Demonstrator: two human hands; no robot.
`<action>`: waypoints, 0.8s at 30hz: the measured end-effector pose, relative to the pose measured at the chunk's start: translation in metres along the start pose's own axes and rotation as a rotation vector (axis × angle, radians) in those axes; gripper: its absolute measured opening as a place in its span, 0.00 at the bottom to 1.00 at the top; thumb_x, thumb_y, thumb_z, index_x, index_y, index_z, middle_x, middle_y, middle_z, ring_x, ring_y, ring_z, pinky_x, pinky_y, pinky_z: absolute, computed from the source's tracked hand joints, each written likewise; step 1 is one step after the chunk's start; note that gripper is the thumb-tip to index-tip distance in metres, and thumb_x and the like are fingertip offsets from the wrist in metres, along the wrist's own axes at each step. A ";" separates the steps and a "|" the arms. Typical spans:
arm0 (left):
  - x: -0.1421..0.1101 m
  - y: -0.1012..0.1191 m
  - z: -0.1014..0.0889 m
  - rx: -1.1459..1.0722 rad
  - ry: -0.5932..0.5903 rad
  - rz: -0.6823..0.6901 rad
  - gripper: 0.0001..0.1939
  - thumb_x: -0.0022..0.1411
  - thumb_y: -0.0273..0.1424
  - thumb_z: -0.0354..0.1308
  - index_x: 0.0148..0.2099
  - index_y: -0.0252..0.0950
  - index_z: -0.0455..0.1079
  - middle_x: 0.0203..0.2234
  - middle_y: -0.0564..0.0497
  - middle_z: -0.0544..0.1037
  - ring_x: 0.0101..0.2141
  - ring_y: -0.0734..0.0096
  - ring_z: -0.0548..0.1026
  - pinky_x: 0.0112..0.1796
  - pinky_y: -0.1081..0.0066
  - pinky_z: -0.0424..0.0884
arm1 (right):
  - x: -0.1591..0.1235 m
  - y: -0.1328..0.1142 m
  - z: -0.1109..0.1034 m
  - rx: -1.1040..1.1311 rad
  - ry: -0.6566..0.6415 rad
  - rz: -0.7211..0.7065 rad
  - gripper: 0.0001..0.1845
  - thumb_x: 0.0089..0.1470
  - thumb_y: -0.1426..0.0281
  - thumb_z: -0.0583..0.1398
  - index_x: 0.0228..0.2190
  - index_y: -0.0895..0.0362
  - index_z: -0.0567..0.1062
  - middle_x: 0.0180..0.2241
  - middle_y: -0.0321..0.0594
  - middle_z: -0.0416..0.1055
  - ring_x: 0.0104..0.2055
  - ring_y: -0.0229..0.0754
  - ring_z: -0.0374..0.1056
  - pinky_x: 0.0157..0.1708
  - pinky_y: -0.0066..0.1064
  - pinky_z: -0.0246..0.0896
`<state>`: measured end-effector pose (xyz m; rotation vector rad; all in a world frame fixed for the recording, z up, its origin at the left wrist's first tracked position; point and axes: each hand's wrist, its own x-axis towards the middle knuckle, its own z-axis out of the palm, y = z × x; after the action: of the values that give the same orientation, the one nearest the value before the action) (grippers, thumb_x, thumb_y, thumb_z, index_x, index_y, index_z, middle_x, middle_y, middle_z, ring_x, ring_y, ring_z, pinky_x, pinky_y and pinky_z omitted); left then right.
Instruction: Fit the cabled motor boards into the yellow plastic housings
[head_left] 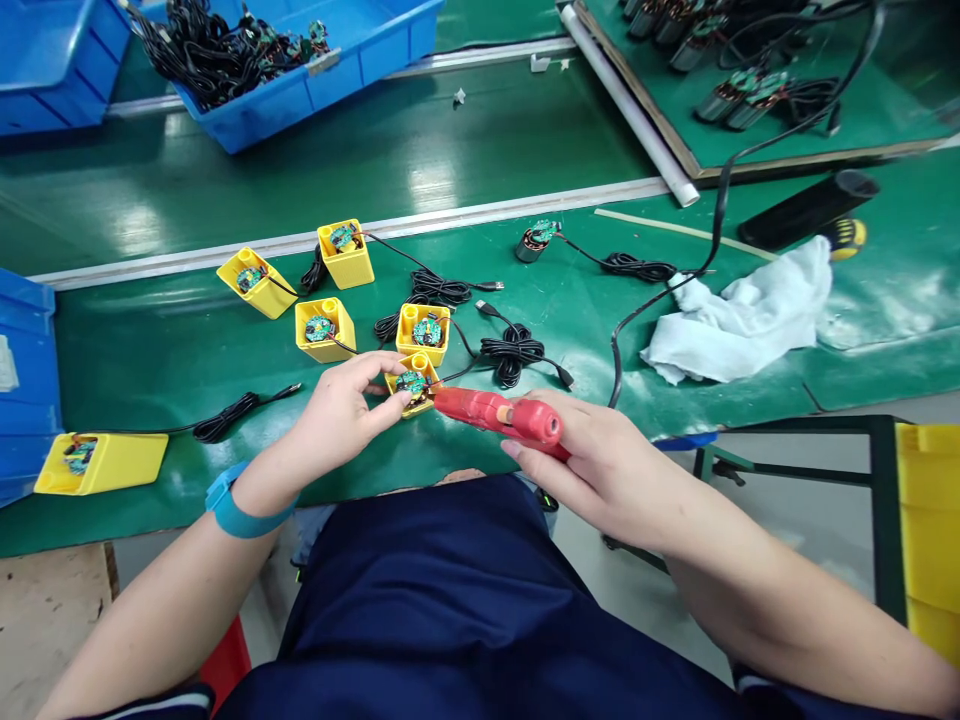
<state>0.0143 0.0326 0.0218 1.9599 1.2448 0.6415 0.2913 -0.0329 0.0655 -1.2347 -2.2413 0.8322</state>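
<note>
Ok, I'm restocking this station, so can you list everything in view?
yellow plastic holders: six, yellow, on the green bench mat
circuit boards: six, green, one in each holder
coiled cables: at least four, black, on the mat among the holders
small motor: one, black and copper, on the mat beyond the holders
white cloth: one, white, crumpled at right on the mat
plastic crates: three, blue, at top and left
glue gun: one, red, in the right hand
wristband: one, blue, on the left wrist
left hand: one, fingers on the nearest holder's board
right hand: one, gripping the glue gun
</note>
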 end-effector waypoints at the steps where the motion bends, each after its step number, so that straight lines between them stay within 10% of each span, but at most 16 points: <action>1: 0.000 0.000 0.000 0.004 -0.002 0.003 0.12 0.64 0.38 0.62 0.48 0.38 0.75 0.51 0.42 0.82 0.49 0.56 0.81 0.47 0.61 0.80 | -0.002 0.001 -0.001 0.033 0.015 0.006 0.10 0.67 0.71 0.56 0.31 0.52 0.64 0.27 0.34 0.64 0.27 0.40 0.62 0.28 0.32 0.60; 12: 0.001 0.001 -0.002 0.084 -0.034 0.031 0.13 0.65 0.37 0.61 0.49 0.38 0.74 0.52 0.42 0.81 0.49 0.57 0.81 0.47 0.63 0.78 | -0.022 0.032 0.011 0.543 0.036 0.283 0.11 0.65 0.60 0.62 0.38 0.54 0.79 0.28 0.37 0.73 0.24 0.39 0.66 0.24 0.32 0.66; 19: 0.002 0.003 -0.004 0.109 -0.050 0.096 0.13 0.65 0.34 0.61 0.51 0.39 0.75 0.52 0.43 0.81 0.51 0.58 0.80 0.51 0.62 0.78 | -0.026 0.059 0.006 1.010 0.061 0.466 0.21 0.53 0.50 0.66 0.32 0.58 0.76 0.30 0.43 0.77 0.11 0.29 0.52 0.10 0.26 0.43; 24: 0.004 0.006 -0.007 0.184 -0.087 0.161 0.11 0.65 0.32 0.61 0.49 0.39 0.75 0.50 0.45 0.82 0.49 0.59 0.81 0.52 0.62 0.77 | -0.008 0.066 -0.024 1.060 0.319 0.722 0.23 0.68 0.62 0.43 0.42 0.58 0.75 0.32 0.32 0.73 0.14 0.24 0.46 0.15 0.27 0.34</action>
<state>0.0142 0.0363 0.0307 2.2327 1.1349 0.5289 0.3496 -0.0052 0.0362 -1.4061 -0.7773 1.6226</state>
